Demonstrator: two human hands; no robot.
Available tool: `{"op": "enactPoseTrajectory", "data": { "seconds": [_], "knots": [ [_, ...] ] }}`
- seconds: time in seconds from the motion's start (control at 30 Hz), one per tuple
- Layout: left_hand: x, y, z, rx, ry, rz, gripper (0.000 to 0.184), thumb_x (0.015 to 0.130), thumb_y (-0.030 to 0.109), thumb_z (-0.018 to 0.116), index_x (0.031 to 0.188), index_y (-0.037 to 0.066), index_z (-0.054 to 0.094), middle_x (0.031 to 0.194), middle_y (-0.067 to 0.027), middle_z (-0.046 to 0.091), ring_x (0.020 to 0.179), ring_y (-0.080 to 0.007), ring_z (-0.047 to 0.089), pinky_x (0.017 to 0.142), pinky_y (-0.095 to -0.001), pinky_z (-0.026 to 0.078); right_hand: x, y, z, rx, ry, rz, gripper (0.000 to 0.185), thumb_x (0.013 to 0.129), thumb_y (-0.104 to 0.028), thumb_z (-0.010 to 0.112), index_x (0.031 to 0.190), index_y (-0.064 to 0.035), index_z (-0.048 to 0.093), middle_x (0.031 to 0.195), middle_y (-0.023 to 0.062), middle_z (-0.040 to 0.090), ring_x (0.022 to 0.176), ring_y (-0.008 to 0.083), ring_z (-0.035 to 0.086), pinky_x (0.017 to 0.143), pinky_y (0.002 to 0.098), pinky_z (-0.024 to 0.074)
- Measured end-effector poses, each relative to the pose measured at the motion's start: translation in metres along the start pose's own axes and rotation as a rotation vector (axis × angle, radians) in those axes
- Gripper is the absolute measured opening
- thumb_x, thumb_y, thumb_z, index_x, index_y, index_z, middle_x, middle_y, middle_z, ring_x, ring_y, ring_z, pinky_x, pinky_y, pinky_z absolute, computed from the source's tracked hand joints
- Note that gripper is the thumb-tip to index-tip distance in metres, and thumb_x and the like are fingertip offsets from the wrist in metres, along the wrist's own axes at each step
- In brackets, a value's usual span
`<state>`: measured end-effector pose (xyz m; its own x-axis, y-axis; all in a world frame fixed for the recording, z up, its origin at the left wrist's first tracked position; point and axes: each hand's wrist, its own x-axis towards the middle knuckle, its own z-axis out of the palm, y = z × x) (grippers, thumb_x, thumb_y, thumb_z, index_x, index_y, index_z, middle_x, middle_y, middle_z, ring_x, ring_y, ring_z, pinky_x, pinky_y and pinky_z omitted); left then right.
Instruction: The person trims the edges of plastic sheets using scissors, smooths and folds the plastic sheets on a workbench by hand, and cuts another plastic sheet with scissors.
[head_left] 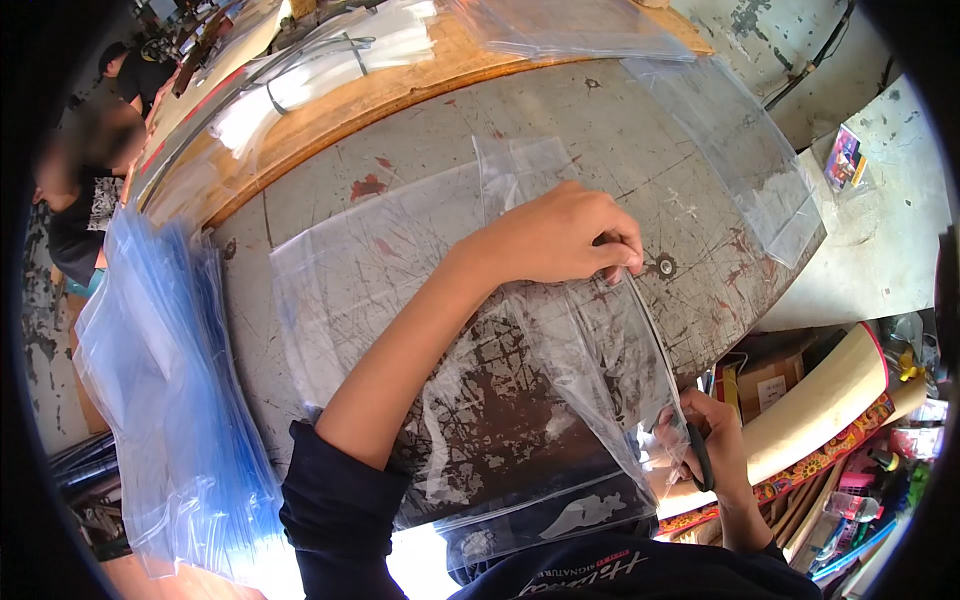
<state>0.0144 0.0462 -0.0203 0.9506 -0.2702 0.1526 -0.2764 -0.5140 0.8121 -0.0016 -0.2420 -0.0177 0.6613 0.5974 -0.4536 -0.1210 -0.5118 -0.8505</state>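
My left hand (575, 235) reaches across the worktable, its thumb and fingers pinched on the edge of a clear plastic sheet (480, 400). This sheet lies over the scratched tabletop and hangs down toward my body, with folds on its right side. Near the lower right, my right hand (718, 440) is closed around scissors (700, 458) with a black handle. They are at the right edge of the sheet, below my left hand; how far the blades are open is hard to see. Another clear plastic piece (515, 165) lies just beyond my left hand.
A thick stack of bluish plastic sheets (180, 390) drapes over the table's left side. More clear sheets (740, 160) lie at the far right. White strips (320, 85) are bundled on a wooden board. Rolled material (820, 410) and clutter stand at right. Other people (85, 170) are far left.
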Motion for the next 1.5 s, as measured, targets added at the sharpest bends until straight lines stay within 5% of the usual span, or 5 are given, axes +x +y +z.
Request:
{"op": "enactPoseTrajectory", "data": {
  "seconds": [0.6,0.77,0.87,1.23,1.5],
  "knots": [
    [-0.005,-0.001,0.001,0.009,0.059,0.045,0.006,0.078,0.008,0.054,0.08,0.006,0.06,0.076,-0.0028,0.061,0.089,-0.0185,0.057,0.077,-0.0325,0.045,-0.009,0.001,-0.002,0.046,0.005,0.023,0.018,0.076,-0.011,0.07,0.085,-0.0026,0.056,0.047,-0.0015,0.052,0.041,0.0015,0.047,0.04,0.0166,0.0306],
    [-0.01,0.006,-0.007,0.491,0.08,0.144,0.008,0.077,0.019,0.062,0.079,0.012,0.06,0.086,-0.0014,0.059,0.113,-0.023,0.043,0.098,-0.0504,0.03,-0.01,0.006,-0.003,0.013,-0.017,0.032,0.019,0.076,-0.013,0.069,0.085,-0.0023,0.057,0.048,-0.0008,0.053,0.041,0.003,0.049,0.04,0.0172,0.034],
    [-0.009,0.001,-0.006,0.464,0.08,0.172,0.014,0.077,0.027,0.064,0.079,0.013,0.06,0.086,0.0004,0.059,0.112,-0.0231,0.043,0.103,-0.0573,0.018,-0.008,0.012,-0.003,-0.005,0.018,-0.018,0.018,0.076,-0.013,0.069,0.083,-0.002,0.057,0.048,-0.0006,0.052,0.04,0.0041,0.05,0.038,0.0184,0.0358],
    [-0.009,-0.013,-0.001,0.293,0.117,0.114,0.015,0.082,0.03,0.061,0.082,0.015,0.063,0.083,0.0031,0.058,0.101,-0.0163,0.05,0.107,-0.0534,0.014,0.0,0.003,-0.004,0.08,-0.04,0.02,0.018,0.075,-0.007,0.066,0.089,0.0026,0.06,0.05,0.0023,0.052,0.037,0.0065,0.046,0.035,0.021,0.0341],
    [-0.008,-0.013,-0.009,0.22,0.138,0.262,0.017,0.075,0.025,0.065,0.078,0.01,0.059,0.085,-0.0017,0.051,0.091,-0.0226,0.051,0.085,-0.0357,0.04,0.004,0.032,-0.014,0.044,-0.013,-0.015,0.017,0.076,-0.01,0.064,0.086,0.0024,0.06,0.051,0.0021,0.051,0.039,0.0078,0.047,0.036,0.0213,0.0366]
  ]
}}
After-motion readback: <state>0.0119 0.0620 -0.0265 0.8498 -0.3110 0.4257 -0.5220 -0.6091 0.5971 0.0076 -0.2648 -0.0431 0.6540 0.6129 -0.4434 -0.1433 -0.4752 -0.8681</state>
